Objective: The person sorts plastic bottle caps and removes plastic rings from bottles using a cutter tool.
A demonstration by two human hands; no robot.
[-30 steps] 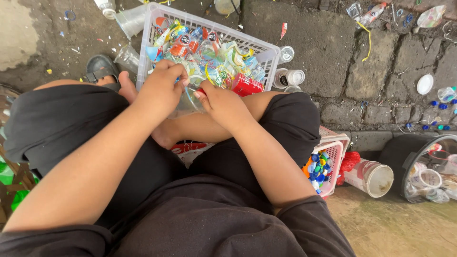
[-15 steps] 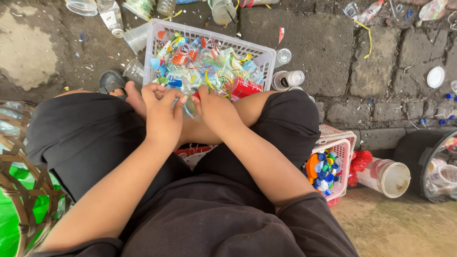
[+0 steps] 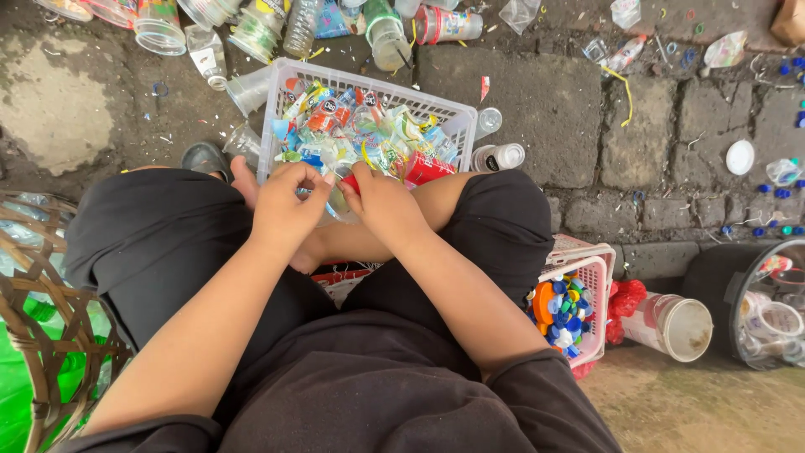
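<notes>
I sit cross-legged in black clothes on stone paving. A white plastic basket [image 3: 459,117] stands in front of my knees, full of colourful plastic wrappers and labels. My left hand [image 3: 283,206] and my right hand [image 3: 384,206] meet just before the basket's near edge. Between them they grip a clear plastic cup [image 3: 339,198] with a red piece at its rim. My left fingers pinch at its top. My right hand closes round its side.
Clear bottles and cups [image 3: 251,25] lie on the ground behind the basket. A pink basket of bottle caps [image 3: 587,277] sits by my right knee, with a white tub [image 3: 671,323] and a dark bin [image 3: 755,310] beyond. A woven basket [image 3: 38,335] stands at left.
Both hands have drawn back from inside the basket toward my lap, bringing the clear cup with them. The view has tilted, showing more bottles at the top.
</notes>
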